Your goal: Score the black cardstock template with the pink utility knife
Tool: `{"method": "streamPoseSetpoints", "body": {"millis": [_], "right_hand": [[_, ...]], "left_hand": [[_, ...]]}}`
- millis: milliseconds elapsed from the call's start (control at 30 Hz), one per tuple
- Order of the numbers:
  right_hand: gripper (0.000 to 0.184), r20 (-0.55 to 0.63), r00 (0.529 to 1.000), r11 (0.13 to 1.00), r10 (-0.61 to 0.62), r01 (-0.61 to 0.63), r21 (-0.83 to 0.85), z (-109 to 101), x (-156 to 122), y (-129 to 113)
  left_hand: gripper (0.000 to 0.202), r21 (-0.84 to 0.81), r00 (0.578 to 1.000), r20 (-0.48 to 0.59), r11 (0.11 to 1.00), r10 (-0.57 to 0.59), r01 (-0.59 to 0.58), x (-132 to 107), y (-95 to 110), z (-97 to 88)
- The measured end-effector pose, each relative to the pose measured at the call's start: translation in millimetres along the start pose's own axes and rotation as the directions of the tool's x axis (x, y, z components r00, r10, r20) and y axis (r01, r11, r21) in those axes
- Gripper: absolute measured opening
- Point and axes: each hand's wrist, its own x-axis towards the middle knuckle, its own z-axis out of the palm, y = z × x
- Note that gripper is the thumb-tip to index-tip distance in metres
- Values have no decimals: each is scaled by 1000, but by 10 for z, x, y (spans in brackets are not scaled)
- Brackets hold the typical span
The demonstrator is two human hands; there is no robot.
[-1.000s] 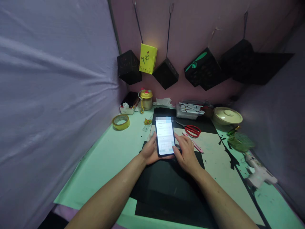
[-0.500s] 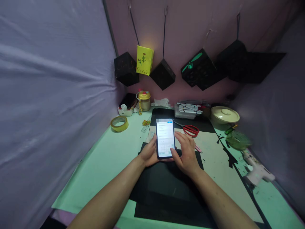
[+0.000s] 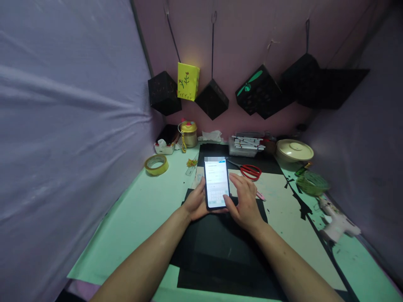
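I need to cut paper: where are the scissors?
In the head view, the red-handled scissors lie right of the phone, just beyond the right hand.

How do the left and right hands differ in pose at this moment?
The left hand cradles the phone, while the right hand is loosely open, not gripping it. The left thumb lies along the phone's left edge; the right thumb is at the lower right of the screen, contact unclear. Both hands are bare.

Phone (image 3: 216, 184) text, ctr frame: too small to read. Pink tool (image 3: 260, 196) part. hidden by R hand (image 3: 246, 204). Forearms (image 3: 145, 249) cut off, btm edge.
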Motion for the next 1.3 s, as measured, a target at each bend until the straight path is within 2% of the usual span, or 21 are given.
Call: {"method": "streamPoseSetpoints", "body": {"millis": [1300], "right_hand": [[59,6,1000,1000,-5,5,29,-11,14,-2]], "left_hand": [[64,-2,1000,16,1000,7,-7,3,-10,-19]]}}
